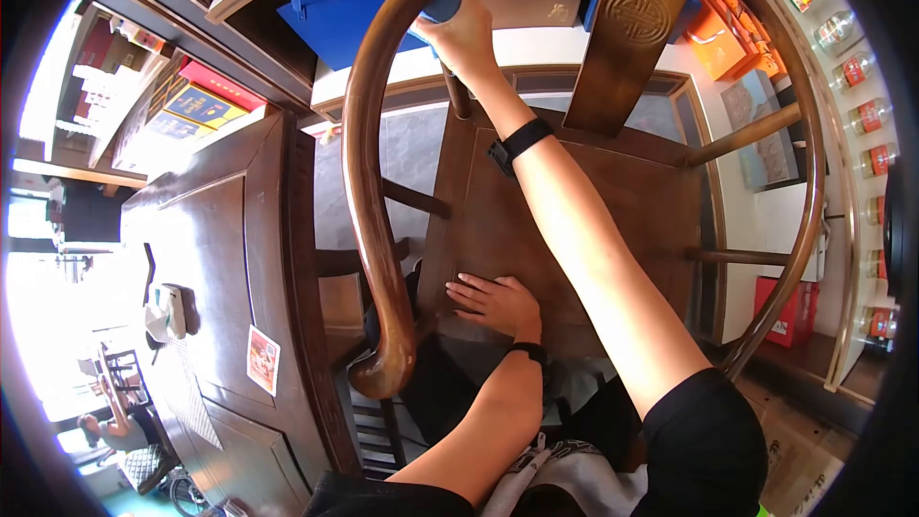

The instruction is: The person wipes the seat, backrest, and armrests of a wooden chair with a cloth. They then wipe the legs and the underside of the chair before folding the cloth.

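Note:
A wooden armchair with a curved rail (369, 86) stands right in front of me. My right hand (467, 36) reaches to the far left part of that rail, its fingers closed on a blue cloth (442, 6) that lies against the wood. Much of the cloth is hidden behind the rail and my fingers. My left hand (500, 304) rests flat on the chair seat (603, 201), fingers spread and holding nothing. Between the rails rises the back splat (637, 33), with a round carved emblem.
To the left is a dark wooden table (220, 258) bearing a tissue pack (168, 314) and a red-and-white card (262, 361). A blue bag (349, 14) and orange bags (718, 43) sit on shelving behind the chair. Several bottles (852, 72) line the right. Another person (124, 431) sits far left.

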A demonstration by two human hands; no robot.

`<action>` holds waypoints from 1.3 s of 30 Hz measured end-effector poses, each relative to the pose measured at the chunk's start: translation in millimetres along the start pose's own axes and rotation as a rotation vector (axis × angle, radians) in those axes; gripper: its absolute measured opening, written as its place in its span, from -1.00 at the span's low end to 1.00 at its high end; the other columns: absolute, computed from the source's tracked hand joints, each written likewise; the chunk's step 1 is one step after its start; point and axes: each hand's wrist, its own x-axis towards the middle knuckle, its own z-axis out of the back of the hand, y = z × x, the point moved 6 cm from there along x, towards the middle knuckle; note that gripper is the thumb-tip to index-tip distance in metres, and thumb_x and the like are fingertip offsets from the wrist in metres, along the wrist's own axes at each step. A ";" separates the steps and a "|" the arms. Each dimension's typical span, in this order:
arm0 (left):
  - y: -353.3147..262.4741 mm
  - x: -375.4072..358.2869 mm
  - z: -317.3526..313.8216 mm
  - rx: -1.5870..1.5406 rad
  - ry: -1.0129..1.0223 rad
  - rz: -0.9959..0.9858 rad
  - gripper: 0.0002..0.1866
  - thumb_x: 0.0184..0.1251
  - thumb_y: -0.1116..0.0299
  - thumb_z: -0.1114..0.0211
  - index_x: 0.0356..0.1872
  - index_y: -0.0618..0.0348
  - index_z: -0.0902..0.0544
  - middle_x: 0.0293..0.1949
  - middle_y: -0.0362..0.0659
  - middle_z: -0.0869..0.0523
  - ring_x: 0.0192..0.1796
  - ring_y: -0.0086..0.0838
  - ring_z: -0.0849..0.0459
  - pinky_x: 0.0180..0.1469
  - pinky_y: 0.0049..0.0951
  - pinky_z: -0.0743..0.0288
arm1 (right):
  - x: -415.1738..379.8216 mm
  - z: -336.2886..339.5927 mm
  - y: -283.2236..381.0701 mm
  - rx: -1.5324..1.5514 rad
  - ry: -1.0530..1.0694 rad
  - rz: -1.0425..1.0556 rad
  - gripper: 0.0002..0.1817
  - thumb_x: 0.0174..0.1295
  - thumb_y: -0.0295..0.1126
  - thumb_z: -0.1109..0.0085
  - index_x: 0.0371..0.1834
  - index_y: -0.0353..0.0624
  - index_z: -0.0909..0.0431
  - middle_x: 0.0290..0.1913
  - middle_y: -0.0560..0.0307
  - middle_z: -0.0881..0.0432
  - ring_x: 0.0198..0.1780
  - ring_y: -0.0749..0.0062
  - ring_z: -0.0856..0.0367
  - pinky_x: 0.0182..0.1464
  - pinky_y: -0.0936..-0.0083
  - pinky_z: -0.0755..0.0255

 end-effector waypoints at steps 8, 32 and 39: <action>1.0 -1.0 -4.9 0.013 0.018 -0.002 -0.26 0.33 0.18 -0.08 0.44 0.40 -0.15 0.51 0.24 -0.04 0.57 0.05 0.02 0.48 0.20 0.02 | -40.7 2.8 -46.1 0.042 -0.026 -0.116 -0.41 -0.17 -0.45 -0.52 0.00 -0.17 -0.47 -0.21 -0.03 -0.67 -0.16 0.17 -0.69 -0.04 0.38 -0.53; -3.7 -0.8 4.5 0.061 -0.045 -0.004 -0.33 0.37 0.20 -0.04 0.43 0.38 -0.22 0.48 0.22 -0.15 0.55 -0.02 -0.11 0.44 0.11 -0.10 | -169.9 48.7 -135.2 -0.594 0.276 -0.039 -0.75 0.05 -0.55 -0.24 -0.19 -0.21 -0.47 -0.30 -0.16 -0.59 -0.16 -0.22 -0.54 0.04 0.07 -0.44; 1.3 -2.0 0.5 0.012 -0.115 0.001 -0.33 0.37 0.17 -0.04 0.41 0.36 -0.24 0.48 0.22 -0.16 0.55 -0.01 -0.09 0.44 0.15 -0.08 | -236.2 129.4 -73.3 0.423 0.114 -0.950 -0.59 0.10 -0.47 -0.36 0.04 -0.21 -0.51 -0.11 0.06 -0.68 -0.05 0.22 -0.69 0.01 0.28 -0.58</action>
